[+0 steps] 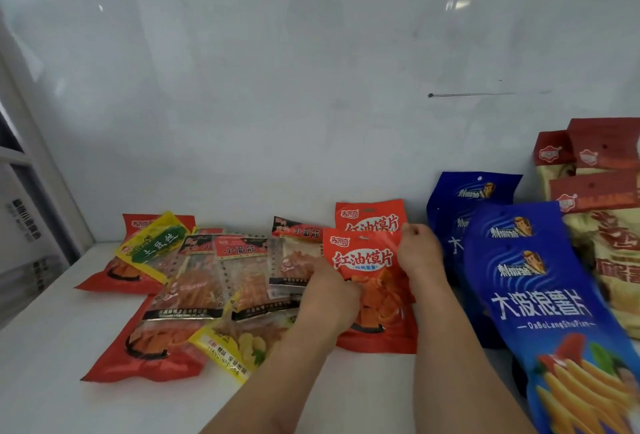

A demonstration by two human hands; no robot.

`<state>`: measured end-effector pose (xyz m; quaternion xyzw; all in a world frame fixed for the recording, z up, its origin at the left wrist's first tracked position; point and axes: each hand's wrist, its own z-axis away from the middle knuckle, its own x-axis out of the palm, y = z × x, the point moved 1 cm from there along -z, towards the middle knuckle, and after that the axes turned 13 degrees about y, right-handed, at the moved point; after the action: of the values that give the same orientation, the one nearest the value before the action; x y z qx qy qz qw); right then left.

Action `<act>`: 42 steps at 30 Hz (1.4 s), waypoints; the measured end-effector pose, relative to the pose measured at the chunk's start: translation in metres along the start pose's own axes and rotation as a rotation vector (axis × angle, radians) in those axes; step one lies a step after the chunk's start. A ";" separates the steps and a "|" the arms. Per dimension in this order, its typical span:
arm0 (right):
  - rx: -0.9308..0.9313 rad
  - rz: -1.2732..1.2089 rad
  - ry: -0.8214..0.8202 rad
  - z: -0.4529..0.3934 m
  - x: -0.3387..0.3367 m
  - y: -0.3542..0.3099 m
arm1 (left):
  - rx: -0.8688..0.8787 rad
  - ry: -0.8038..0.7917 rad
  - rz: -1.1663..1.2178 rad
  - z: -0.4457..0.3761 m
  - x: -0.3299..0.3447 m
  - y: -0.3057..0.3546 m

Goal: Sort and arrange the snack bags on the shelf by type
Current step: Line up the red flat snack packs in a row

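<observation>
One head-worn camera looks forward and down, close over the white shelf [52, 381], edges somewhat blurred.

Front blue chip bag [540, 298] running off bottom and right edges; left hand [332, 295] covering orange bag [377, 281] lower-left; rear orange bag [370, 219] showing only its top

The white shelf [363, 395] bears scattered red and yellow snack bags [194, 281] and blue chip bags [540, 298].
</observation>
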<state>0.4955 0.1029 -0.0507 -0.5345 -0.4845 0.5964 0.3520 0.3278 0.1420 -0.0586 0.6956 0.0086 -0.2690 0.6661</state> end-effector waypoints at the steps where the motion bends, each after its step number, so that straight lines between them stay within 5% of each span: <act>1: -0.002 -0.011 -0.004 0.001 -0.001 -0.002 | -0.012 0.020 -0.014 -0.001 0.003 -0.001; 8: -0.019 -0.084 -0.073 0.004 0.008 0.006 | 0.030 0.126 -0.205 -0.001 0.013 0.001; 17: -0.150 0.181 -0.051 0.003 0.016 0.009 | 0.233 0.179 -0.399 0.002 0.019 0.002; 32: -0.355 0.394 0.028 0.020 0.018 -0.011 | 0.138 0.263 -0.236 0.010 -0.005 0.005; 42: -0.599 0.472 -0.039 0.062 0.034 -0.030 | 0.166 0.519 -0.199 0.009 -0.118 -0.004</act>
<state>0.4256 0.1305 -0.0342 -0.6992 -0.5074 0.5030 0.0241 0.2227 0.1752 -0.0161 0.7891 0.2252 -0.1458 0.5526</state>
